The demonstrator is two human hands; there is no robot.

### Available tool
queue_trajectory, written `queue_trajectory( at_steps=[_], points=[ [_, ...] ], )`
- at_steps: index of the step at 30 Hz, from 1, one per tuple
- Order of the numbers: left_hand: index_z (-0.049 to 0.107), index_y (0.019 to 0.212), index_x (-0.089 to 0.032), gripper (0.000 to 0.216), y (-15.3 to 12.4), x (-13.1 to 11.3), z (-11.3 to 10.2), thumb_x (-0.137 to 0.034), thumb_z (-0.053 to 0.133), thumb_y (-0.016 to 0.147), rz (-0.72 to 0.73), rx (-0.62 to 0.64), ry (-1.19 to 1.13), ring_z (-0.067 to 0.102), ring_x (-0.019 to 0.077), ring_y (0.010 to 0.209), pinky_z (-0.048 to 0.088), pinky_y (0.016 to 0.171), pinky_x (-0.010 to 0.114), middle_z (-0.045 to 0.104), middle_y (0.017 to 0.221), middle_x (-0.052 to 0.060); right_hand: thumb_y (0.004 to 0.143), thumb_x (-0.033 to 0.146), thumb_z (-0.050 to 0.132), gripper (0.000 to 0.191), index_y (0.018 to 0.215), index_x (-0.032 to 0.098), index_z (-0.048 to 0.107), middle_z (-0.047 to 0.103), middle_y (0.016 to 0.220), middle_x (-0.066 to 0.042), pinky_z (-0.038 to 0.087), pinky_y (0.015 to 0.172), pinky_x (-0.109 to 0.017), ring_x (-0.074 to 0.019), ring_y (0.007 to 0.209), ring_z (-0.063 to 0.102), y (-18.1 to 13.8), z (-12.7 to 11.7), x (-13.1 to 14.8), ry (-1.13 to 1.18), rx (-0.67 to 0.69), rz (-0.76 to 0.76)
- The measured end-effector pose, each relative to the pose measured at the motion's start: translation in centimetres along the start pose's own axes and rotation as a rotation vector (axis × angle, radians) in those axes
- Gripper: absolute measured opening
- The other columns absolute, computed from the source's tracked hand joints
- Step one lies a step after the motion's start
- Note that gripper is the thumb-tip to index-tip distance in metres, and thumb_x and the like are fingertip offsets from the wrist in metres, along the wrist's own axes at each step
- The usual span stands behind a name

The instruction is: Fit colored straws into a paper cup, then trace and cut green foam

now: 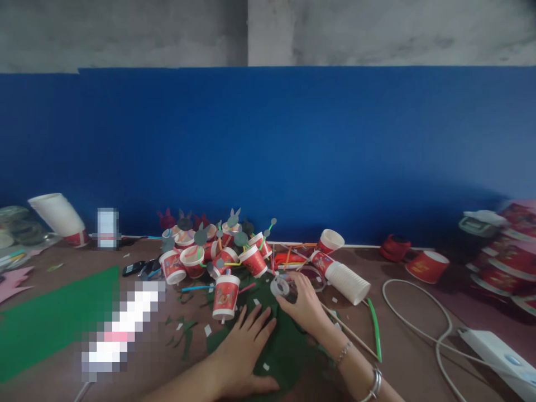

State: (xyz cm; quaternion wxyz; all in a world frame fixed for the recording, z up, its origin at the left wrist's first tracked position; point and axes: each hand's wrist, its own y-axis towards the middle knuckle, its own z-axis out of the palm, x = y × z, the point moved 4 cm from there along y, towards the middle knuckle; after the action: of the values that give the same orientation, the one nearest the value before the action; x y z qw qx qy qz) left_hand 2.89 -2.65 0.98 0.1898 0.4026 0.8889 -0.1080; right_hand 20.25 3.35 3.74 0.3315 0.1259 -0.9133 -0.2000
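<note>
My left hand [239, 352] lies flat with fingers spread on a dark green felt sheet [288, 349] on the brown table. My right hand [304, 304] is closed around a small clear tape roll [280, 287], held just above the felt's far edge. A red and white paper cup [225, 297] stands upside down just beyond my left fingers. Behind it sits a cluster of red paper cups [209, 254] fitted with grey felt ears and coloured straws. Small white scraps lie scattered on the felt.
A stack of white cups [344, 279] lies on its side at the right, near a green straw [376, 329] and a wooden stick. A white cable [422, 326] and power strip [498, 352] lie far right. A bright green sheet [50, 318] covers the left.
</note>
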Motion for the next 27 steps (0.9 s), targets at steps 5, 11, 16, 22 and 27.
queue_trajectory(
  at_steps=[5, 11, 16, 22, 27],
  points=[
    [0.026, 0.142, -0.018, 0.079, 1.6, 0.3, -0.1, -0.052, 0.056, 0.077, -0.158, -0.115, 0.008, 0.014, 0.0357, 0.137, 0.018, 0.109, 0.055, 0.019, 0.151, 0.013, 0.070, 0.027, 0.060, 0.031, 0.097, 0.017, 0.053, 0.059, 0.096, -0.009, 0.045, 0.083, -0.038, -0.0248, 0.093, 0.056, -0.1, -0.8, 0.0, 0.111, 0.000, 0.137],
    [0.037, 0.137, -0.011, 0.078, 2.4, 0.5, -0.9, -0.046, 0.063, 0.072, -0.503, -0.306, 0.159, 0.044, 0.0364, 0.114, 0.038, 0.094, 0.050, 0.049, 0.128, 0.019, 0.070, 0.035, 0.061, 0.034, 0.098, 0.017, 0.053, 0.063, 0.096, -0.009, 0.048, 0.080, -0.037, -0.0242, 0.088, 0.060, 0.0, -1.4, -2.1, 0.278, -0.176, 0.310],
    [0.036, 0.136, -0.010, 0.077, 3.0, 0.1, -1.1, -0.042, 0.065, 0.072, -0.573, -0.275, 0.169, 0.048, 0.0347, 0.111, 0.045, 0.088, 0.042, 0.046, 0.128, 0.019, 0.067, 0.035, 0.063, 0.034, 0.095, 0.018, 0.055, 0.064, 0.092, -0.008, 0.048, 0.080, -0.038, -0.0250, 0.088, 0.060, 0.0, -1.5, -2.3, 0.294, -0.220, 0.334],
    [0.049, 0.119, -0.012, 0.044, 4.7, 1.8, -1.3, -0.035, 0.055, 0.083, -0.559, -0.252, 0.128, 0.062, 0.0289, 0.099, 0.050, 0.080, 0.036, 0.040, 0.131, 0.019, 0.067, 0.035, 0.063, 0.035, 0.095, 0.017, 0.056, 0.065, 0.094, -0.009, 0.049, 0.079, -0.037, -0.0249, 0.087, 0.062, 0.0, -1.5, -2.0, 0.286, -0.201, 0.327],
    [0.050, 0.111, -0.012, 0.033, 6.0, 3.7, -2.1, -0.033, 0.050, 0.086, -0.588, -0.302, 0.148, 0.066, 0.0270, 0.089, 0.051, 0.073, 0.034, 0.039, 0.130, 0.020, 0.066, 0.036, 0.063, 0.035, 0.095, 0.017, 0.056, 0.066, 0.094, -0.009, 0.051, 0.078, -0.035, -0.0245, 0.086, 0.063, -0.1, -1.3, -2.3, 0.297, -0.200, 0.323]
  ],
)
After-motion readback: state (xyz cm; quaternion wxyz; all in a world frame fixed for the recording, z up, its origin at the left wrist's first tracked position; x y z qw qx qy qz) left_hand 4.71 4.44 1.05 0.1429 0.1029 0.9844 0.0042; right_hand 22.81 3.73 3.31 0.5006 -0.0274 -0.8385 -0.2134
